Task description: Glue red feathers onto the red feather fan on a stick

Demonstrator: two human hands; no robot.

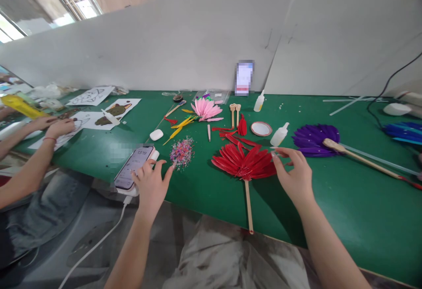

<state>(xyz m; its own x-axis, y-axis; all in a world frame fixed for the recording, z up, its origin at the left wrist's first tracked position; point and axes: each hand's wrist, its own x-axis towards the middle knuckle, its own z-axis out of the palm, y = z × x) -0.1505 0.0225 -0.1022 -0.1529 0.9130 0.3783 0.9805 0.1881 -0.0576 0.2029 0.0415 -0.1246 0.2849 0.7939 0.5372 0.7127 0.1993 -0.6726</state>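
A fan of red feathers (pixel 242 161) on a pale wooden stick handle lies at the front of the green table. At its right edge is my right hand (pixel 295 177), thumb and forefinger tips brought together beside the outer feathers; whatever they pinch is too small to make out. My left hand (pixel 151 183) hovers with fingers spread over the edge of a phone (pixel 135 166). Its thumb points at a heap of small multicoloured beads (pixel 182 151). Two white glue bottles (pixel 280 135) stand behind the fan, near a small white dish (pixel 261 128).
Pink feathers (pixel 206 109), yellow feathers (pixel 180 127) and wooden sticks (pixel 234 114) lie behind. A purple feather fan (pixel 311 140) is at the right. Another phone (pixel 244 77) leans on the partition (pixel 184 47). At the left, a co-worker's hands (pixel 61 127) work over paper. A white cable (pixel 108 238) hangs in front.
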